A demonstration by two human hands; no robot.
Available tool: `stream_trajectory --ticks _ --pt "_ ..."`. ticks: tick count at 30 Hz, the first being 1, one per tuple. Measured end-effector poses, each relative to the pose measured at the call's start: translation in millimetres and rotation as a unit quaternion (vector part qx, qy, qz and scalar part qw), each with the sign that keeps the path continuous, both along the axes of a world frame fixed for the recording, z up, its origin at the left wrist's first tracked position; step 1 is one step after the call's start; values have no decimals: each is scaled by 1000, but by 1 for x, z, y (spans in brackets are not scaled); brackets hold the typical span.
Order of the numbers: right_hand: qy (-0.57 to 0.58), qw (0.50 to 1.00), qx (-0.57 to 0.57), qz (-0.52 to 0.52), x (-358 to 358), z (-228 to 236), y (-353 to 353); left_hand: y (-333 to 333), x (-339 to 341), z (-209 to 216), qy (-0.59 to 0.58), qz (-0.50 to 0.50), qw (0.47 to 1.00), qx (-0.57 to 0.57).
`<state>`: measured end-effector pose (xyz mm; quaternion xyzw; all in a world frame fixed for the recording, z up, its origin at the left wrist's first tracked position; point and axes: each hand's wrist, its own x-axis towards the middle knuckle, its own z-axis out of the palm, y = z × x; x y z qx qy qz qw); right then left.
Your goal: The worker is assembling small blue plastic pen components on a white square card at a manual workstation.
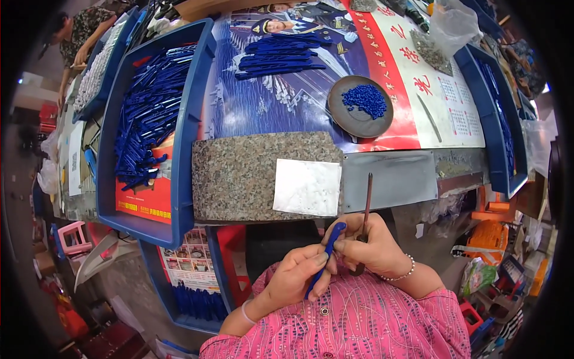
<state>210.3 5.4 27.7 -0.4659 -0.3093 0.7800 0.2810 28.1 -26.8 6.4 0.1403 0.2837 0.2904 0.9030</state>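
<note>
In front of my pink patterned shirt, my left hand (302, 268) pinches the lower part of a slender blue piece (330, 242) with a rounded, hooked top end. Close beside it, my right hand (376, 244) is closed around a thin brown metal rod (368, 196), which points up past the fingers; its thicker lower end shows below them. The right fingertips also touch the blue piece. Just beyond my hands, a white square sheet (307, 186) lies on a speckled granite slab (239, 170). To its right is a flat grey plate (391, 178).
A round dish (339, 116) holds small blue parts. Several blue pieces (281, 54) lie on the poster-covered table. Blue trays (106, 173) stand left, right (499, 110) and below left (156, 287), all with blue pieces. A person (89, 33) sits at the far left.
</note>
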Motion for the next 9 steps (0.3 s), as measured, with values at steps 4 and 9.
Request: stream_trajectory --ticks 4,9 --pt "33 999 -1 -12 0 -2 -7 -2 -1 4 48 -40 997 47" --pt "21 1000 -7 -16 -2 -5 -7 -3 4 4 131 -27 989 67"
